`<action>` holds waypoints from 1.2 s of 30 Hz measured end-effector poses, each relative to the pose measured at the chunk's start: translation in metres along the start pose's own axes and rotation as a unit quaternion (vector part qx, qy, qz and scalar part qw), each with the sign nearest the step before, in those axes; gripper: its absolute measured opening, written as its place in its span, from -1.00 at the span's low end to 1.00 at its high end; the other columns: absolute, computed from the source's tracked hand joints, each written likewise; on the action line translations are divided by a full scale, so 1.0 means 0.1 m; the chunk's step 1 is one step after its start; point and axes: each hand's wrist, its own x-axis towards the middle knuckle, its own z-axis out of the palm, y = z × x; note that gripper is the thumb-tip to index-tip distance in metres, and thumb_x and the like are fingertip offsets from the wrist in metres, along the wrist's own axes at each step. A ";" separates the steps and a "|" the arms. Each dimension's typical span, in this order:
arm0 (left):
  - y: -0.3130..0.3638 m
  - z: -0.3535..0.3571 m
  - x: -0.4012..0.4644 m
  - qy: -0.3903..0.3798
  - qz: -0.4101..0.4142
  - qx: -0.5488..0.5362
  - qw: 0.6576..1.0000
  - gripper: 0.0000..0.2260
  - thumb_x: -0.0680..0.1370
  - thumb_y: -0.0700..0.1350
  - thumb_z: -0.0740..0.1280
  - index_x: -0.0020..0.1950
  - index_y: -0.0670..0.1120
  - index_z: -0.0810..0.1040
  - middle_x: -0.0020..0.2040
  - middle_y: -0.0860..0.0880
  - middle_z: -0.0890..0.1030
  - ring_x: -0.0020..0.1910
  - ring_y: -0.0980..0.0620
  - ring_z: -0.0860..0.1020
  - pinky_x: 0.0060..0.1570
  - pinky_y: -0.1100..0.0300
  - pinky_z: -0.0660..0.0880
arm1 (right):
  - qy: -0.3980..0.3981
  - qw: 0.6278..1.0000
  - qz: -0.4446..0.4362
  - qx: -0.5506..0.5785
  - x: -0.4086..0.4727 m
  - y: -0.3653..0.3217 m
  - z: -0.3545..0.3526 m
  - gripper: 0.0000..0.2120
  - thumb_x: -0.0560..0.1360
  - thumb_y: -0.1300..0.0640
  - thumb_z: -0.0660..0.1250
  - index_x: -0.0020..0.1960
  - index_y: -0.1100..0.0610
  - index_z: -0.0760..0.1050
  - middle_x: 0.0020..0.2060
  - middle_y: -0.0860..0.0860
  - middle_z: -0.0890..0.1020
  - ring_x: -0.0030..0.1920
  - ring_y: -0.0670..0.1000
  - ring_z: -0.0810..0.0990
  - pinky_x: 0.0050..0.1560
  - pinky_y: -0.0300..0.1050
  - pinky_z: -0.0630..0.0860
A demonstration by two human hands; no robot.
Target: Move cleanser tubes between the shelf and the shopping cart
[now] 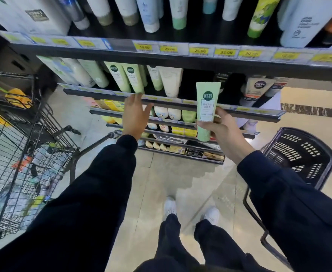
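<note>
At centre frame, your right hand (pixel 218 130) holds a pale green cleanser tube (pixel 206 108) upright, label toward you, before the shelf (pixel 173 104), while your left hand (pixel 134 114), fingers loose and gripping nothing, reaches toward matching tubes (pixel 126 78); the shopping cart (pixel 24 154) waits at left.

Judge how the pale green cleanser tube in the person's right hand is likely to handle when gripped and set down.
The green tube probably feels light: the right hand holds it upright with only a thumb-and-finger grip. Its smooth plastic skin could be slightly slippery. Stood on its narrow cap end, like the matching tubes on the shelf, it may tip easily.
</note>
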 end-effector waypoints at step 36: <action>-1.22 0.14 0.64 0.043 0.203 0.051 0.977 -0.67 0.60 0.00 0.37 0.24 -0.22 0.54 0.17 -0.18 0.58 0.22 -0.22 0.51 0.26 -0.06 0.45 | 0.211 0.935 -0.182 -0.220 1.38 -0.04 1.89 -0.59 0.38 0.11 0.57 0.17 -0.01 0.53 0.10 -0.03 0.64 0.12 -0.03 0.63 0.18 0.05 0.62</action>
